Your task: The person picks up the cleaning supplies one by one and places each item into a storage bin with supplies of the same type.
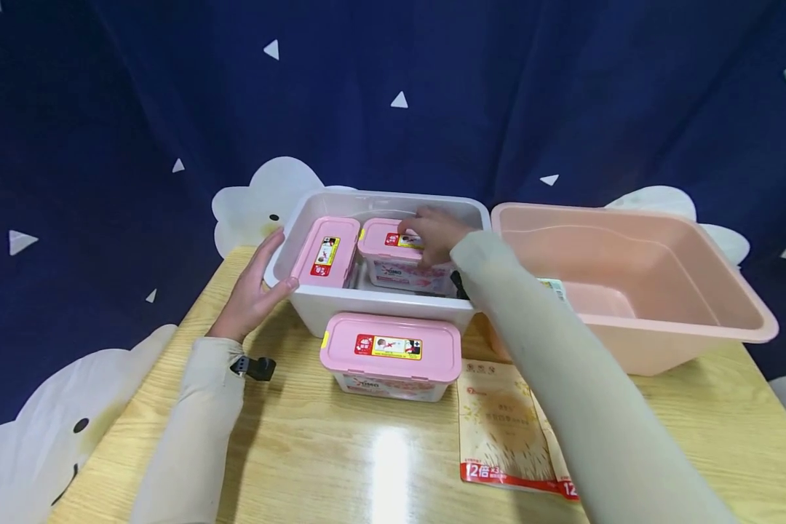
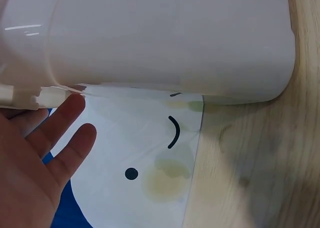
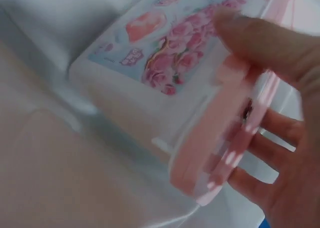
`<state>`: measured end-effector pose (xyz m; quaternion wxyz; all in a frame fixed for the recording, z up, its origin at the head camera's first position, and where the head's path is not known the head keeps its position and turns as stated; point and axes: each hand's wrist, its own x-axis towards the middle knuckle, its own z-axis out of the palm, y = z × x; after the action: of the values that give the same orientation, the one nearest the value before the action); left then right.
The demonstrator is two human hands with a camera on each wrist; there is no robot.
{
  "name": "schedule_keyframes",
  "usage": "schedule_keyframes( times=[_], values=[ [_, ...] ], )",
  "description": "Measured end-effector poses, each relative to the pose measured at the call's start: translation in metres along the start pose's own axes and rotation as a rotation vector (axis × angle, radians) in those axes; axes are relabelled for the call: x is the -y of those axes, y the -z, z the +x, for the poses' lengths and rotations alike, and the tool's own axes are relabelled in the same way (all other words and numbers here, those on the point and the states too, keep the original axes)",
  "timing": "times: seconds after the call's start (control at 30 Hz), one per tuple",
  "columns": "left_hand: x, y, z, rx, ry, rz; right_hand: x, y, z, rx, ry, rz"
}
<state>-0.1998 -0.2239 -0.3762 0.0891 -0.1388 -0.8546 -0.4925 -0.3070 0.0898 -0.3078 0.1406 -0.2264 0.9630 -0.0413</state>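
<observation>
A white plastic bin (image 1: 383,297) stands on the table. Inside it, one pink-lidded OMO detergent box (image 1: 311,247) lies lengthwise along the left wall. Beside that box, my right hand (image 1: 435,231) grips a second pink-lidded OMO detergent box (image 1: 393,273). In the right wrist view the thumb lies over its flowered side, with the fingers (image 3: 272,150) across the lid. My left hand (image 1: 252,287) rests at the bin's left rim, fingers nearly straight and spread outside the wall, thumb by the front corner. A third matching box (image 1: 389,349) sits before the bin.
To the right stands a larger pink tub (image 1: 655,327), with a small labelled item (image 1: 554,288) partly visible in it behind my right sleeve. Yellowish packets (image 1: 504,429) with red bottom bands lie flat on the wooden table (image 1: 301,451). A dark blue patterned curtain (image 1: 393,145) hangs behind.
</observation>
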Motion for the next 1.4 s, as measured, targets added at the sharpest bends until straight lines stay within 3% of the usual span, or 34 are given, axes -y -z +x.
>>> schedule_keyframes(
  times=[0.33, 0.57, 0.7, 0.87, 1.1, 1.3, 1.4],
  values=[
    [0.0, 0.003, 0.002, 0.004, -0.001, -0.027, 0.005, 0.001, -0.008, 0.008, -0.049, 0.042],
    [0.001, 0.007, -0.001, -0.008, -0.031, -0.007, 0.007, 0.002, -0.006, -0.05, 0.03, -0.025],
    [0.002, 0.011, -0.005, -0.017, -0.034, -0.005, 0.011, 0.0, -0.003, -0.074, 0.025, -0.023],
    [0.001, 0.014, -0.006, 0.007, 0.01, -0.009, 0.014, -0.002, 0.0, -0.079, -0.011, -0.026],
    [-0.007, 0.018, 0.001, 0.051, 0.155, 0.066, 0.014, 0.002, 0.002, -0.051, 0.003, -0.015],
    [-0.001, 0.011, 0.007, 0.04, 0.149, 0.081, 0.012, 0.022, -0.007, 0.05, 0.084, 0.125],
    [0.001, 0.01, 0.01, 0.057, 0.144, 0.094, 0.012, 0.041, -0.018, 0.046, 0.105, 0.199]
  ],
)
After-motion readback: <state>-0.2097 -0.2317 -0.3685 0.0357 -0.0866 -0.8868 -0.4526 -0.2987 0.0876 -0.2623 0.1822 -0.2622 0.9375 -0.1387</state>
